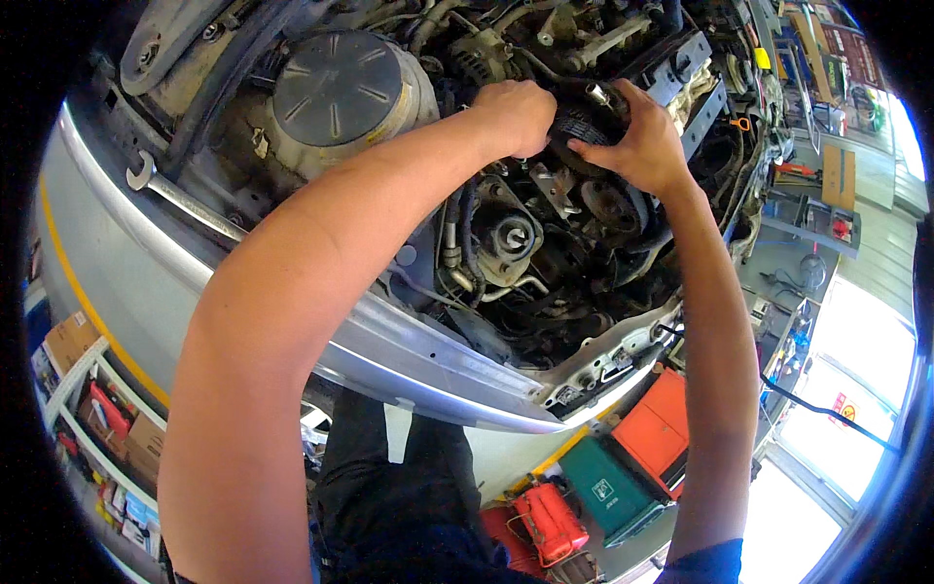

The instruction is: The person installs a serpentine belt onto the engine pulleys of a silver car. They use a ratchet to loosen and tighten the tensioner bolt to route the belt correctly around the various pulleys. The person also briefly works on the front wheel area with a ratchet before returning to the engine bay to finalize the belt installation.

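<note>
The left forearm [292, 292] fills the foreground, rising from the lower edge into the open engine bay [545, 282]. The left hand [514, 115] is clenched over the left edge of a black ribbed pulley [581, 131] at the upper centre of the bay. The right hand [637, 144] grasps the same pulley from the right, thumb across its ribbed face, fingers curled round a shiny metal socket tool [596, 94] that stands just above it. A round grey air cleaner housing [342, 90] sits to the left of the hands. A combination wrench [180, 200] lies on the silver body edge [126, 263], well apart from both hands. Orange and green cases [637, 453] stand on the floor below.
</note>
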Tool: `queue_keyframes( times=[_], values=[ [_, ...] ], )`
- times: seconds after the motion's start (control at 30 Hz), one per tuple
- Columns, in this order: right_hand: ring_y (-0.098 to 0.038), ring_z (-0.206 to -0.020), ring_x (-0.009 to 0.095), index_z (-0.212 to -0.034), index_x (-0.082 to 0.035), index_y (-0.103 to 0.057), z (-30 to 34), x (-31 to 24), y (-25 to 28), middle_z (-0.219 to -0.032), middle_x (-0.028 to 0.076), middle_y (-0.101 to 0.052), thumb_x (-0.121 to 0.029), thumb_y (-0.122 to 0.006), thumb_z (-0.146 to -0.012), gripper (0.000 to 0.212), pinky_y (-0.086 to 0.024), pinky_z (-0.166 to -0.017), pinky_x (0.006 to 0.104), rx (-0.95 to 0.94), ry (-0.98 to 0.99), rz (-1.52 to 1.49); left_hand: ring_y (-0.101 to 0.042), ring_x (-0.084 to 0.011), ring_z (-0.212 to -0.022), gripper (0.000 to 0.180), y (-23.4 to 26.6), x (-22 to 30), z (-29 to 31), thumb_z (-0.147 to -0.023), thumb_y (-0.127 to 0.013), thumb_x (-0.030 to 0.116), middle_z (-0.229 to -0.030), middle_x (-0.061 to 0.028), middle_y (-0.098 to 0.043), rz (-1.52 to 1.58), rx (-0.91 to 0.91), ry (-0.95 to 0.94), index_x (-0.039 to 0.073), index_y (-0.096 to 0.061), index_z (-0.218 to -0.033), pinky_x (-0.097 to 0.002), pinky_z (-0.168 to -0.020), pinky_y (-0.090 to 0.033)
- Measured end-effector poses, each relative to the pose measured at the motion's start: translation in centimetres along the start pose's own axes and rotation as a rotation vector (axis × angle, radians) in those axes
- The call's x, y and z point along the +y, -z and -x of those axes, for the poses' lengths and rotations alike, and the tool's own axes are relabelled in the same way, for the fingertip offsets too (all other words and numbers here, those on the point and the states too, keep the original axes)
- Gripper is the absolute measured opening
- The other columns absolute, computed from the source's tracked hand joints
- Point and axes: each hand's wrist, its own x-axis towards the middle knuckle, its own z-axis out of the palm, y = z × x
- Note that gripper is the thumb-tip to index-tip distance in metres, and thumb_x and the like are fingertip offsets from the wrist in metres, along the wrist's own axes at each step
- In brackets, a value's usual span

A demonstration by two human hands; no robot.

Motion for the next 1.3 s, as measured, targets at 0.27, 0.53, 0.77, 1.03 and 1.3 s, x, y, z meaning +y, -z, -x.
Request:
queue_keyframes(
  times=[0.27,0.53,0.77,1.03,1.3],
  values=[
    [-0.066,-0.11,0.04,-0.132,0.006,-0.061,-0.1,0.7,-0.1,-0.115,0.023,-0.07,-0.051,-0.094,-0.061,0.097,-0.053,-0.098,0.0466,-0.022,0.012,-0.015,-0.077,-0.0341,-0.095,0.024,1.1,0.3,0.6,-0.085,-0.077,0.029,-0.099,-0.0133,-0.079,-0.074,0.08,-0.099,0.009,-0.082,-0.097,-0.0463,-0.082,-0.062],
    [-0.068,-0.111,0.04,-0.13,0.004,-0.062,-0.1,0.4,-0.3,-0.119,0.023,-0.071,-0.048,-0.093,-0.065,0.089,-0.053,-0.099,0.0443,0.034,0.047,0.004,-0.077,-0.0334,-0.09,0.021,2.5,1.1,1.0,-0.084,-0.075,0.028,-0.09,-0.0133,-0.078,-0.213,0.141,-0.255,0.009,-0.081,-0.088,-0.0463,-0.079,-0.062],
    [-0.065,-0.107,0.042,-0.125,-0.002,-0.064,0.1,1.3,-0.3,-0.106,0.023,-0.069,-0.052,-0.092,-0.062,0.085,-0.053,-0.094,0.0481,0.011,0.059,-0.014,-0.076,-0.0387,-0.086,0.018,1.1,0.7,-0.5,-0.083,-0.071,0.021,-0.085,-0.0172,-0.076,-0.201,0.217,-0.307,0.005,-0.078,-0.085,-0.0506,-0.078,-0.06],
    [-0.069,-0.105,0.041,-0.118,-0.001,-0.064,2.8,0.6,0.6,-0.104,0.021,-0.073,-0.045,-0.085,-0.077,0.064,-0.053,-0.099,0.0478,0.357,0.136,-0.043,-0.073,-0.0401,-0.092,0.025,1.1,1.1,-0.9,-0.086,-0.074,0.022,-0.095,-0.0214,-0.073,-0.243,0.252,-0.37,-0.002,-0.07,-0.093,-0.0498,-0.082,-0.059],
    [-0.068,-0.082,0.014,-0.111,0.002,-0.068,20.8,-6.0,-7.8,-0.096,0.013,-0.072,-0.008,-0.072,-0.094,0.02,-0.055,-0.075,0.0302,0.638,-0.954,-0.932,-0.071,-0.0427,-0.094,0.031,0.7,0.7,-1.2,-0.087,-0.074,0.026,-0.098,-0.0224,-0.073,-0.247,0.233,-0.377,-0.003,-0.068,-0.095,-0.0514,-0.086,-0.058]
  ],
)
